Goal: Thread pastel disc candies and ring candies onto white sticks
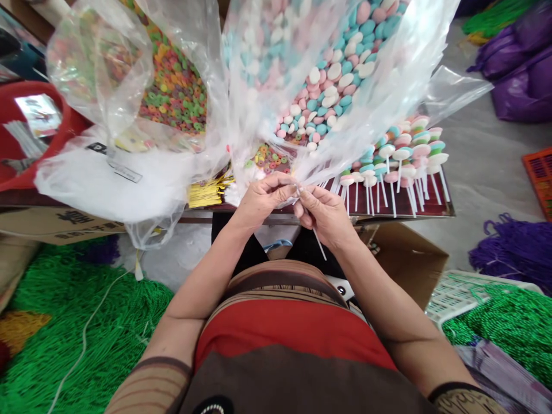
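My left hand (266, 198) and my right hand (324, 214) meet at the table's front edge, their fingertips pinched close together. A thin white stick (319, 244) slants down out of my right hand, which is closed on it. The fingers of my left hand are pinched at the stick's upper end; what they grip there is too small to make out. Just beyond my hands lie small ring-shaped pieces (269, 158) in several colours. Lollipop-like sticks topped with stacked pastel discs (403, 152) rest in rows to the right of my right hand.
A large clear bag of pink, blue and white discs (332, 86) stands behind my hands. Left of it are a bag of coloured rings (175, 86), yellow twist ties (204, 194), a white bag (116, 178) and a red basin (64, 138). A cardboard box (397, 253) sits below right.
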A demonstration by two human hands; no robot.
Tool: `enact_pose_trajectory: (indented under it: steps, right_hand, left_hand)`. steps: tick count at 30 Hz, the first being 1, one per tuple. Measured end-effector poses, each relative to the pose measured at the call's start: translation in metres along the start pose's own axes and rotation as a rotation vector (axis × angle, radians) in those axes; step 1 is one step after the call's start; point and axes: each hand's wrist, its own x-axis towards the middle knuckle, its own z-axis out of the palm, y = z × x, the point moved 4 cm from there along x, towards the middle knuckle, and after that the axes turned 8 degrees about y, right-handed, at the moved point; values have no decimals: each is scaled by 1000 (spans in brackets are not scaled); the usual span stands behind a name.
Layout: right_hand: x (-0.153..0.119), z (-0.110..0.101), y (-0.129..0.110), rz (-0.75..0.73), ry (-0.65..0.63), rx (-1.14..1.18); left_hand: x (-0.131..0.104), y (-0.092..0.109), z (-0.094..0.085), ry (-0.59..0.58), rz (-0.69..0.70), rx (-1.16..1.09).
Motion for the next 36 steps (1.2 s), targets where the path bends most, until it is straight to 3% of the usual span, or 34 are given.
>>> enact_pose_trajectory:
  steps: [5, 8, 10, 13, 16, 20, 23, 27, 36]
  right_hand:
    - [-6, -13, -8, -36, -35, -46]
    - [-11, -22, -14, -193, -29, -41]
    - [-12, -25, -14, -320, 32, -59]
    - [-8, -27, -14, -458, 212, -91]
    - [-3, -30, -18, -552, 347, -178]
    - [-5, -29, -23, -524, 271, -257]
    - [-11, -24, -22, -440, 125, -240]
    - [-14, -22, -15, -338, 36, -175]
    - [-5, -21, 4, -116, -93, 95]
  left_hand:
    - [13, -5, -13, 257, -91, -171]
    - [20, -10, -23, 378, -139, -241]
    - [19, -14, -25, 400, -162, -250]
    - [13, -22, -22, 333, -193, -200]
    - [6, -20, -21, 249, -147, 85]
    - [0, 14, -15, 230, 238, 537]
    - [-1, 36, 4, 88, 346, 457]
    - [2, 37, 27, -112, 182, 195]
    - [9, 16, 39, -157, -161, -141]
